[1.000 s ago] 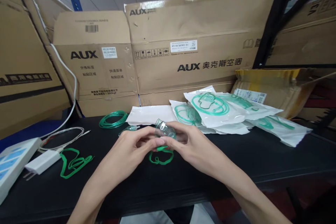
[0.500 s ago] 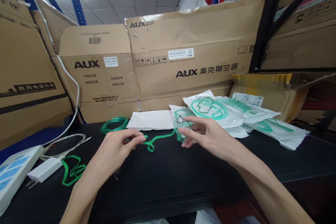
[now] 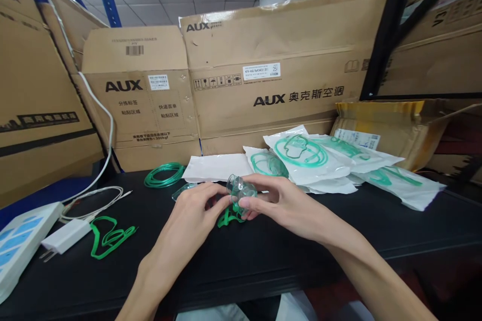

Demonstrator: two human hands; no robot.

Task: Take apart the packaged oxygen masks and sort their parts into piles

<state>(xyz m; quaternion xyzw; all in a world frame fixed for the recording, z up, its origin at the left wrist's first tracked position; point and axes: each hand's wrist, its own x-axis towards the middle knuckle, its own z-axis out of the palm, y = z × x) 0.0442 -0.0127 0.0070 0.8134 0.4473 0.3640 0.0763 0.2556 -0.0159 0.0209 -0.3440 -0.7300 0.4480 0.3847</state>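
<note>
A clear plastic mask (image 3: 241, 189) with a green elastic strap (image 3: 228, 216) is held over the black table (image 3: 263, 256) between both hands. My right hand (image 3: 282, 205) grips the mask from the right. My left hand (image 3: 196, 210) pinches the strap where it meets the mask's left side. The bunched strap hangs below the fingers. Another clear part (image 3: 182, 191) lies just behind my left hand.
Sealed white bags with green tubing (image 3: 312, 158) are piled at the back right beside a flat empty bag (image 3: 218, 166). A green tube coil (image 3: 163, 174) and a loose green strap (image 3: 109, 236) lie left. White charger (image 3: 64, 235), power strip (image 3: 15, 246), cardboard boxes behind.
The hands were apart with the strap stretched between them half a second ago. They have come back together at the mask, and the strap is bunched under it.
</note>
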